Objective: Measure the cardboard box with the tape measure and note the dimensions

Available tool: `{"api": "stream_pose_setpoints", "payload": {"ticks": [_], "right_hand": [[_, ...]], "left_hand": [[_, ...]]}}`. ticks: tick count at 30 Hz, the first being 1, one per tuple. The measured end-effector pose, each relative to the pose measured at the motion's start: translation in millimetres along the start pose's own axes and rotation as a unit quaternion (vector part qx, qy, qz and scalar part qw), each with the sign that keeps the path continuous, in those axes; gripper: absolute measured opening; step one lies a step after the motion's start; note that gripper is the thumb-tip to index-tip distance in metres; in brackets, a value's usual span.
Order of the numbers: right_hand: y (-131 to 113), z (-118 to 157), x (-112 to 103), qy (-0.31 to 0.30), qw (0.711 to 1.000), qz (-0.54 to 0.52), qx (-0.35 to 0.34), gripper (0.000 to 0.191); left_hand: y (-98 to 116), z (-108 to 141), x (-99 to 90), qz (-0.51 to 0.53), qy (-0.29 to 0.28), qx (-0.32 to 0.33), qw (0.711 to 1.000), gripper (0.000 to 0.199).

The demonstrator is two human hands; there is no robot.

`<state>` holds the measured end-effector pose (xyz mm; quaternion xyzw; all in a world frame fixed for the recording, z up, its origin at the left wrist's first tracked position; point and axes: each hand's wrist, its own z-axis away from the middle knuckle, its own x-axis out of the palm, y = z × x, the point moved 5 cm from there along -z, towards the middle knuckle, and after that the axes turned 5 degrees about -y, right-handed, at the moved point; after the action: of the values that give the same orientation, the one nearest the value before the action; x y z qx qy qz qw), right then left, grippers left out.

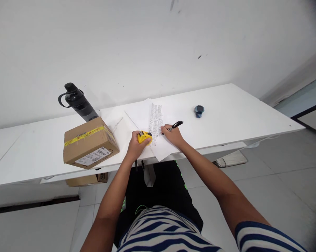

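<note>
A yellow and black tape measure [144,137] is in my left hand [136,145], over the near left part of the written paper. My right hand [174,135] grips a black pen [176,125] whose lower end is at the paper. Dense rows of small dark writing run down the middle of the white paper [166,148], between my two hands. The paper lies on the white table [226,115] and its near corner reaches the front edge. More white sheets [123,131] lie to the left of it.
A taped cardboard box [87,141] with a label stands left of my left hand. Behind it a dark bottle [80,103] stands near the wall. A dark blue watch [199,111] lies to the right. Under the table are another box [83,180] and a flat item [231,159].
</note>
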<state>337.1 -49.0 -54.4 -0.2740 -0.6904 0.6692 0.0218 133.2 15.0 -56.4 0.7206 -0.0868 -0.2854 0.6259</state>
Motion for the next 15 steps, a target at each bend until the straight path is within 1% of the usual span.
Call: {"api": "stream_pose_setpoints", "payload": {"ticks": [5,11,15], "right_hand": [[0.1,0.9,0.0,0.009,1.0,-0.008,-0.007,0.037],[-0.3,3.4,-2.4,0.045,0.999,0.024,0.004,0.036],[-0.7,3.2,0.0,0.023,0.999,0.022,-0.012,0.038]], "left_hand": [[-1.5,-0.3,0.1,0.001,0.0,0.002,1.0,0.055],[-1.7,1.1,-0.2,0.02,0.002,-0.003,1.0,0.055],[-0.7,1.9,0.5,0.032,-0.001,-0.008,0.999,0.055]]}}
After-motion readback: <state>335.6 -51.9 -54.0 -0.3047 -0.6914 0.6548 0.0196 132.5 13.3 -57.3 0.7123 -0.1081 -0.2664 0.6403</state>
